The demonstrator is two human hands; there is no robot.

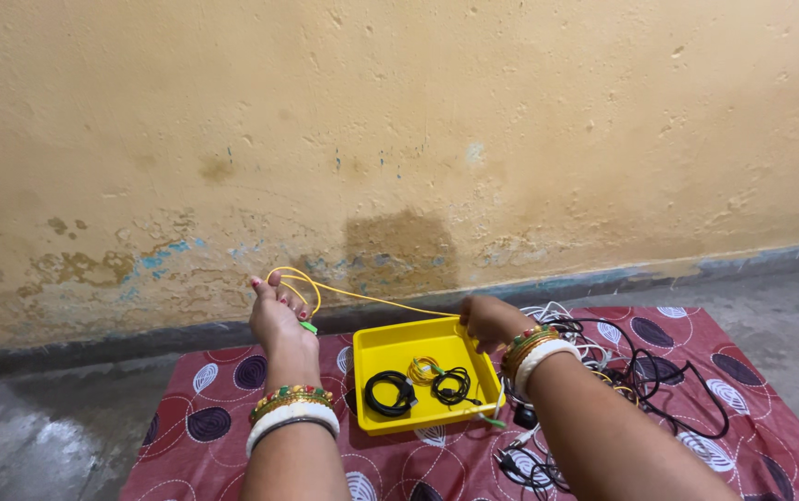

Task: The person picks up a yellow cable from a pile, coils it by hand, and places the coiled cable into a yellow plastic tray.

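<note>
So the yellow cable (362,297) is strung between both hands, up in the air above the yellow tray (383,351). Its long axis runs roughly left to right with a slight downward slope: high at the left hand (279,320), lower at the right hand (490,322).

The left hand is raised, fingers closed around a small loop of the cable, and a little green plug end (308,327) pokes out just below the palm. The right hand sits at the far right corner of the tray, fist curled over the other stretch of the cable. From this angle I can't tell how tight that grip is, but it's clearly pinching it.

So the coiled part is all on the left side, and the straight run leads across to the right. The left hand is the one nearer the loop; the right is closer to the tangle of black and white cables (622,371) lying on the red patterned cloth (214,408).

Inside the tray there are already two black coils (390,392) and a small yellow coil (422,369), sitting directly under the stretched line.
</note>
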